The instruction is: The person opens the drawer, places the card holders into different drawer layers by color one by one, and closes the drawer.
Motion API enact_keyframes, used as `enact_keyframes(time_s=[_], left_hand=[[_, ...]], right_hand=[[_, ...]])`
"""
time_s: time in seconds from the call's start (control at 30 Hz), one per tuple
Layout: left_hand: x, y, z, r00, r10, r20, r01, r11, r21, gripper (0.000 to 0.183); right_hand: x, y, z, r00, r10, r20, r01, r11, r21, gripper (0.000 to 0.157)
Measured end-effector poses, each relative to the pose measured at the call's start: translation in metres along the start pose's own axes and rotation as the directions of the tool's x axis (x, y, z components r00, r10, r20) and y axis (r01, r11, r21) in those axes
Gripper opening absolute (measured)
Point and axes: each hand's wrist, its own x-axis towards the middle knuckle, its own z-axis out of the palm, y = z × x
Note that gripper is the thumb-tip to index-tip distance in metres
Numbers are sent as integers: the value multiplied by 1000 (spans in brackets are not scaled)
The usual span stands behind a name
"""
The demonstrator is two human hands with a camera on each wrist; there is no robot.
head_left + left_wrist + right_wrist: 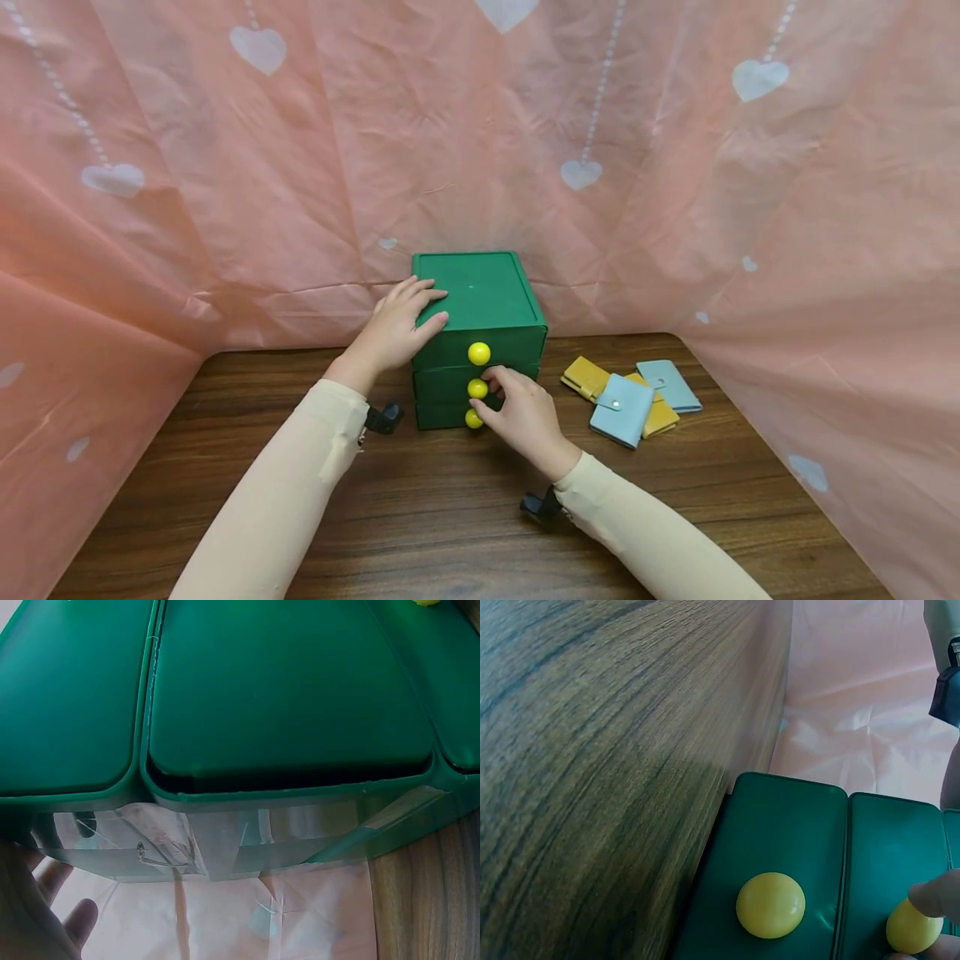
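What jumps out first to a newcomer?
The green drawer box at the back of the table, three yellow knobs down its front. The left hand rests on its top's left edge; the right hand pinches the middle knob. Blue and yellow wallets lie to the right, with a pink heart-print curtain behind.

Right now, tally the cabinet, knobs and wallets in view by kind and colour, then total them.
Green drawer cabinet: 1
Yellow knobs: 3
Yellow wallets: 2
Light blue wallets: 2
Total: 8
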Motion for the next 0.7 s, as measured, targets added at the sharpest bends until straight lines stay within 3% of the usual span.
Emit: enact_keyframes(time_s=[0.7], left_hand=[[-2, 2, -1, 1000, -3, 0, 3, 1000, -8, 53]], right_hand=[[4, 0, -2, 998, -62, 16, 62, 997, -34, 26]])
